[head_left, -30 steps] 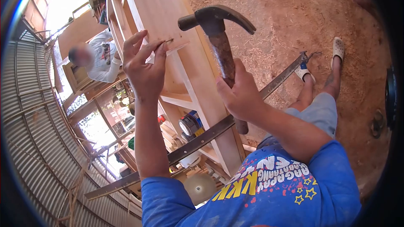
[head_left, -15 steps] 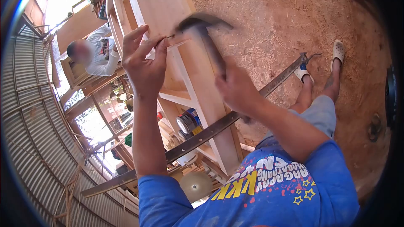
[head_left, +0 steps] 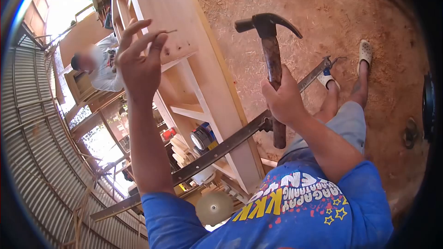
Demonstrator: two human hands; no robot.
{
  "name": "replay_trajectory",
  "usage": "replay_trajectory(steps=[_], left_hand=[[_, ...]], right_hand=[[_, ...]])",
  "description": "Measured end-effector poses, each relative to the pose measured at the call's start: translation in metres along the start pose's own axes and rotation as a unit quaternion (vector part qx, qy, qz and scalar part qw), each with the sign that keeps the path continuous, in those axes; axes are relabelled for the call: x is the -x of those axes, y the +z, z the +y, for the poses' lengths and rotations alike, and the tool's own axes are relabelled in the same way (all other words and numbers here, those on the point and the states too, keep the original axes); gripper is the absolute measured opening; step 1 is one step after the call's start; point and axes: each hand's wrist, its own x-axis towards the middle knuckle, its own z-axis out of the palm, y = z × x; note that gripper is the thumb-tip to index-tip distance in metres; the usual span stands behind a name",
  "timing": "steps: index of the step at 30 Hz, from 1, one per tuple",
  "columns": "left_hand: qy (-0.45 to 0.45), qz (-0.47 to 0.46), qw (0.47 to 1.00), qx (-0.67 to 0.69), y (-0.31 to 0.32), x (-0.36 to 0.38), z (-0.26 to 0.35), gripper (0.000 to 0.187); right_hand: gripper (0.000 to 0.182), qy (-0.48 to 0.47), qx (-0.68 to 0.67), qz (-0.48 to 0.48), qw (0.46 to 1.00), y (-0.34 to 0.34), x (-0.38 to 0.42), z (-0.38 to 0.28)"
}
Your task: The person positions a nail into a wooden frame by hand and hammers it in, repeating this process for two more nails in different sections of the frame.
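My right hand (head_left: 285, 97) grips the wooden handle of a claw hammer (head_left: 272, 55), its dark metal head raised over the floor, apart from the wood. A thin nail (head_left: 170, 31) sticks out between the thumb and forefinger of my left hand (head_left: 140, 62), the other fingers lifted. That hand is over the pale wooden frame (head_left: 217, 92), close to a joint with a few small dark marks. A long metal bar clamp (head_left: 221, 150) lies across the frame, between my two arms.
A co-worker in a grey shirt (head_left: 105, 67) is beyond the frame on the left. A round-faced tool or can (head_left: 200, 139) sits beneath the frame. Wood shavings cover the dirt floor (head_left: 258, 0). Corrugated metal sheeting (head_left: 37, 124) stands at far left.
The hammer has swung up and right, away from the wood and the nail. My left hand has moved slightly left, still pinching the nail. The view has shifted a little.
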Motion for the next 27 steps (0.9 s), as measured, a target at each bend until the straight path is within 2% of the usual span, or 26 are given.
replay_trajectory(steps=[2,3,6,8,12,15,17,20,26,27], left_hand=[[0.056,-0.090,0.991,-0.082,0.018,0.007,-0.004,0.008],[0.048,-0.099,0.993,-0.051,0.022,0.009,-0.004,0.009],[-0.001,-0.094,0.995,-0.025,0.030,0.017,-0.010,0.008],[-0.006,-0.101,0.995,0.000,0.029,0.017,-0.011,0.009],[-0.010,-0.104,0.994,0.012,0.026,0.016,-0.013,0.011],[0.041,-0.100,0.994,0.004,0.021,0.014,-0.012,0.011],[0.042,-0.101,0.994,0.009,0.022,0.014,-0.013,0.010],[-0.007,-0.117,0.992,0.048,0.023,0.013,-0.012,0.010],[0.009,-0.107,0.993,0.053,0.023,0.015,-0.016,0.009],[0.001,-0.111,0.992,0.054,0.024,0.015,-0.015,0.009]], right_hand=[[0.028,0.009,0.007,-0.012,1.000,-0.003,0.003,0.002],[0.029,0.010,0.008,-0.014,1.000,-0.003,0.003,0.000],[0.030,-0.004,0.020,-0.020,1.000,0.000,0.004,-0.009],[0.032,-0.034,0.037,-0.022,0.999,0.003,0.002,-0.014],[0.032,-0.015,-0.013,-0.050,0.999,0.013,0.000,-0.020],[0.031,-0.019,-0.053,-0.056,0.997,0.024,-0.002,-0.025],[0.030,-0.017,-0.069,-0.060,0.996,0.030,-0.001,-0.031],[0.030,-0.080,-0.052,-0.047,0.994,0.046,-0.003,-0.022],[0.033,-0.059,0.081,-0.088,0.991,0.059,-0.016,-0.013],[0.033,-0.058,0.036,-0.068,0.995,0.056,-0.016,-0.014]])
